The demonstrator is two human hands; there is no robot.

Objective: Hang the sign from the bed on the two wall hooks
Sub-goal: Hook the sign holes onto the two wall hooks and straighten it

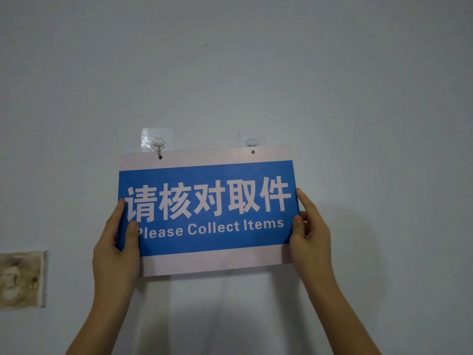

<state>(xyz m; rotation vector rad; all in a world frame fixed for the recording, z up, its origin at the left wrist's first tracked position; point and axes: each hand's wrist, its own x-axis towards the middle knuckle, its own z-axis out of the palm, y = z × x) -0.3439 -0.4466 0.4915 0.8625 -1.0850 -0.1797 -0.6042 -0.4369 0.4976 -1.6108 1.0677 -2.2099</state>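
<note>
A blue and white sign [208,208] reading "Please Collect Items" is held flat against the pale wall, slightly tilted with its right side higher. My left hand [116,248] grips its lower left edge, thumb on the front. My right hand [311,228] grips its right edge the same way. The left clear adhesive hook [158,144] has its metal prong passing through the sign's left hole. The right clear hook [251,142] is partly covered by the sign's top edge; the sign's right hole [253,152] sits just below it, and I cannot tell if the prong is in it.
A damaged, stained patch of wall [21,279] lies at the lower left. Bare pale wall [358,85] surrounds the sign on all sides.
</note>
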